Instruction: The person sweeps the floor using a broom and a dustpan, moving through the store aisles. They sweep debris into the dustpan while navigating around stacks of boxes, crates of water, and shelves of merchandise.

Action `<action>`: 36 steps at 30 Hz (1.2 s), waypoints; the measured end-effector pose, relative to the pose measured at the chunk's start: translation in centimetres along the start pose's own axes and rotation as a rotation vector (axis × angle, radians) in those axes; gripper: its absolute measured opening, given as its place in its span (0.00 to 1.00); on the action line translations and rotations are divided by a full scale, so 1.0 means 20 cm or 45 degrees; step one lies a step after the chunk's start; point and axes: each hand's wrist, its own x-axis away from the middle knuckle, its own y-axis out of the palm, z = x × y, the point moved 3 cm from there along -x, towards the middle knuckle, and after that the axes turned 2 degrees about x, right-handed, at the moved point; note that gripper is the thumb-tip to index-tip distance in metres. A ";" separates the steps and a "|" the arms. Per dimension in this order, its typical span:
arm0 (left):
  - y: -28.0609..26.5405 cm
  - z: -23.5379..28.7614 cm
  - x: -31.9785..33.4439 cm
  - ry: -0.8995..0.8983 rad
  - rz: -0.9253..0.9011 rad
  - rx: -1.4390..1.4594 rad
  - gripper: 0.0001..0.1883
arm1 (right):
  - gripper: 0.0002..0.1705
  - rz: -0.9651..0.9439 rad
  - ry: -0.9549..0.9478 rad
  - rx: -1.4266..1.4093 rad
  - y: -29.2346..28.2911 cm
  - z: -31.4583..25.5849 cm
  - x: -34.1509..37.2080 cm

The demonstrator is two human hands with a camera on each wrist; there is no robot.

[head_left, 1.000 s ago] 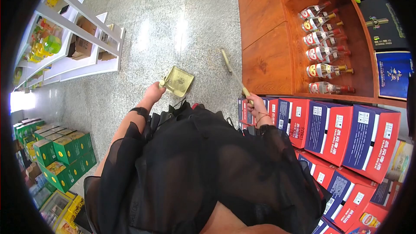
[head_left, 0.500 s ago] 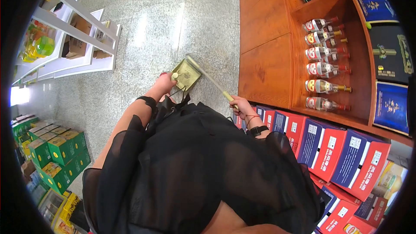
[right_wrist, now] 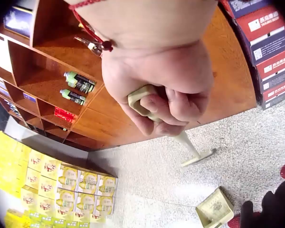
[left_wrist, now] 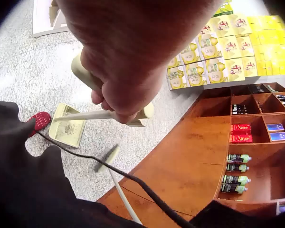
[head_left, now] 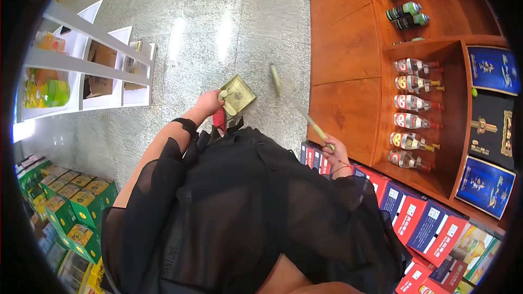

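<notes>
In the head view my left hand (head_left: 210,102) grips the upright handle of a pale yellow-green dustpan (head_left: 239,97), whose pan is down at the floor. My right hand (head_left: 335,149) is wrapped round the end of a long-handled broom (head_left: 310,121). The broom head (head_left: 275,80) is over the floor to the right of the dustpan, apart from it. From the left wrist, the dustpan's long handle (left_wrist: 92,115) runs from my fingers down to the pan. The right wrist view shows my curled fingers (right_wrist: 173,107) round the broom's looped handle end.
A wooden cabinet (head_left: 340,38) with bottles (head_left: 414,103) lines the right side, above stacked red and blue beer boxes (head_left: 406,207). White shelves (head_left: 139,81) stand at left, green boxes (head_left: 81,196) below them. A red shoe (left_wrist: 40,121) is beside the dustpan.
The broom head came left onto the dustpan's edge half a second ago, and is now back out to the right. My right hand moved left, then right with it. The left hand still holds the dustpan.
</notes>
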 end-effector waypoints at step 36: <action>-0.79 -0.41 -0.62 -0.638 0.548 0.265 0.17 | 0.28 -0.489 0.342 0.452 1.21 -1.43 -1.16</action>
